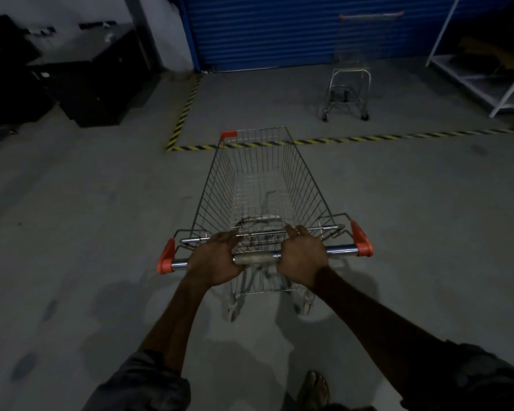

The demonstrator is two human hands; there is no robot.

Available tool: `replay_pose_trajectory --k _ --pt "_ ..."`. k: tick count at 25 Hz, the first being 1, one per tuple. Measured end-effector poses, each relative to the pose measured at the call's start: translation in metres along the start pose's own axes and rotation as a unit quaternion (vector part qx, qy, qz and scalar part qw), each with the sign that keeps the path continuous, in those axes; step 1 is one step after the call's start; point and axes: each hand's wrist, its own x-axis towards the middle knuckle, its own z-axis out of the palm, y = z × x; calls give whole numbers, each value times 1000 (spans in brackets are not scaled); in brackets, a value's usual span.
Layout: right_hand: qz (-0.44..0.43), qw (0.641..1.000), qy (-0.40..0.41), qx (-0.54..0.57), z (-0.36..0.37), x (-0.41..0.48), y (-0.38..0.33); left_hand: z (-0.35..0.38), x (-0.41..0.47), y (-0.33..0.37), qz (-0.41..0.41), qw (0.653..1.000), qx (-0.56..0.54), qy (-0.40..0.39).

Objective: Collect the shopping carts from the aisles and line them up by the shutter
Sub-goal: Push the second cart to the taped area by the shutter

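An empty wire shopping cart (261, 179) with orange corner caps stands right in front of me, its nose pointing at the blue roller shutter (264, 31). My left hand (214, 256) and my right hand (301, 255) both grip its chrome handle bar (340, 249), side by side near the middle. A second cart (350, 63) with an orange handle is parked against the shutter at the far right, inside the floor area marked with yellow-black tape (368, 139).
Dark desks and cabinets (80, 84) fill the far left. A white metal rack (487, 69) stands at the far right beside the shutter. A grey pillar (143, 31) rises left of the shutter. The floor is bare grey concrete; my sandalled foot (313, 390) shows below.
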Motion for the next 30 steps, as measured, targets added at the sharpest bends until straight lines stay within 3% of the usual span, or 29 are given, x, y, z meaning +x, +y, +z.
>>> replay_pose_trajectory --k 6,9,12,16,18,21,26,30 --pt "7 1000 -29 -6 -12 103 68 2 119 4 5 1000 26 17" --pt "14 999 -31 -16 -20 154 101 3 181 -1 -14 1000 17 -23" --pt "23 999 -35 -18 -29 206 127 15 240 -12 8 999 33 1" --pt "47 999 -24 1 -37 282 164 28 332 -34 -26 999 -14 -33" --pt "50 999 -17 -2 -42 317 182 36 372 -44 -13 1000 -12 -10" --pt "56 998 -20 8 -56 369 209 36 433 -52 -2 999 -25 -47" --pt "47 998 0 43 -64 451 265 51 533 -69 28 998 -19 -45" --pt "57 998 -38 14 -80 517 305 63 616 -80 35 998 -13 -41"
